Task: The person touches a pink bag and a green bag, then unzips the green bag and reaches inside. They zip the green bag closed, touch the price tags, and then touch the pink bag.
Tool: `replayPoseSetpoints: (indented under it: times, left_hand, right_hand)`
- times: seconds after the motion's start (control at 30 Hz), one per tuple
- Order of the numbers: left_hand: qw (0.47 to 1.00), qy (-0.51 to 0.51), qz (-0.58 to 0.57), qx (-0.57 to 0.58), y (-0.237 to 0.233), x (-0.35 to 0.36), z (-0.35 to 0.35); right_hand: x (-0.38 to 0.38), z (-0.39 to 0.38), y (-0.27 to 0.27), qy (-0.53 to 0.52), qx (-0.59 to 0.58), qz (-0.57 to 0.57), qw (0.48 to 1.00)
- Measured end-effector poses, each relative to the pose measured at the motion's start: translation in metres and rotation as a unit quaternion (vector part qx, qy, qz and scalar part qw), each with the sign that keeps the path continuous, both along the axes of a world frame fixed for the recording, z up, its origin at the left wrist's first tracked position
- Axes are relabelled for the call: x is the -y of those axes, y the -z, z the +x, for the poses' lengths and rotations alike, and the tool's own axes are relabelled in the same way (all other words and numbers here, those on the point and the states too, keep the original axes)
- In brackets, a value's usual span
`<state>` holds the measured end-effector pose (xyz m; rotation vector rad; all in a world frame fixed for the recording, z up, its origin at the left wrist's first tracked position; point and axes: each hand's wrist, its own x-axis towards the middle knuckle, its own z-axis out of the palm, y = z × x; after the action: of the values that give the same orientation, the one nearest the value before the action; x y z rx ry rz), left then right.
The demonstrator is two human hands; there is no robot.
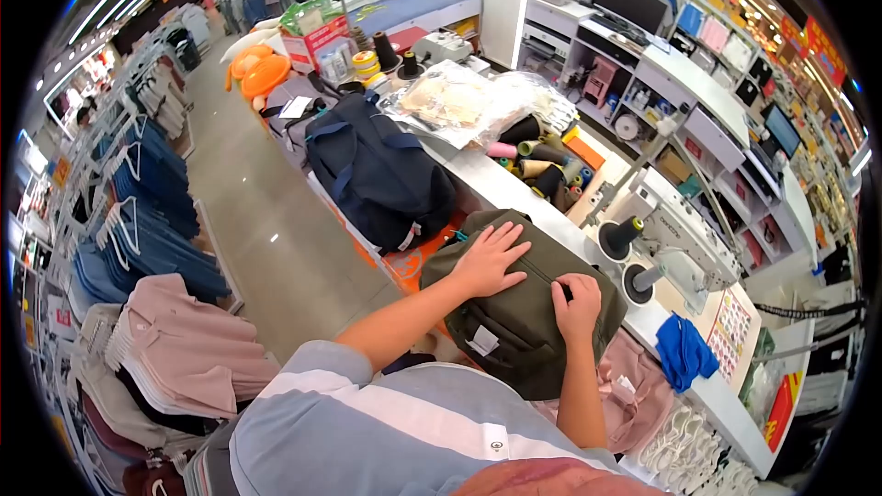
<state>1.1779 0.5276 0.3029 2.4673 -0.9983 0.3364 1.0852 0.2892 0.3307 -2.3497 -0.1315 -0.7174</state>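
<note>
An olive-green bag (514, 331) with a white tag lies in front of my body, against the white sewing table. My left hand (491, 262) rests flat on its upper side, fingers stretched and spread. On the right part of the bag, my right hand (579, 305) has its fingers curled in, closed on the bag near a seam or zip line. A small dark patch shows between thumb and forefinger; I cannot make out what it is. A navy bag (377, 165) with handles lies just beyond, to the left.
A sewing machine (680, 225) and thread cones (621, 237) stand to the right, near a blue cloth (684, 352). Several thread spools (551, 165) and plastic packets (450, 101) lie further back. Pink shirts (188, 340) hang at left beside the aisle floor (276, 211).
</note>
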Motion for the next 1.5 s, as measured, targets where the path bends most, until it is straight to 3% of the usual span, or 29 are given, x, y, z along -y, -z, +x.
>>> replayPoseSetpoints:
  times: [1.17, 1.5]
  left_hand:
    - [0.998, 0.017, -0.066, 0.003, 0.019, 0.006, -0.001]
    - [0.999, 0.025, -0.025, -0.038, 0.017, 0.009, 0.001]
  right_hand:
    - [0.009, 0.000, 0.024, 0.022, 0.001, -0.066, 0.998]
    - [0.012, 0.002, 0.028, 0.022, 0.008, -0.078, 0.997]
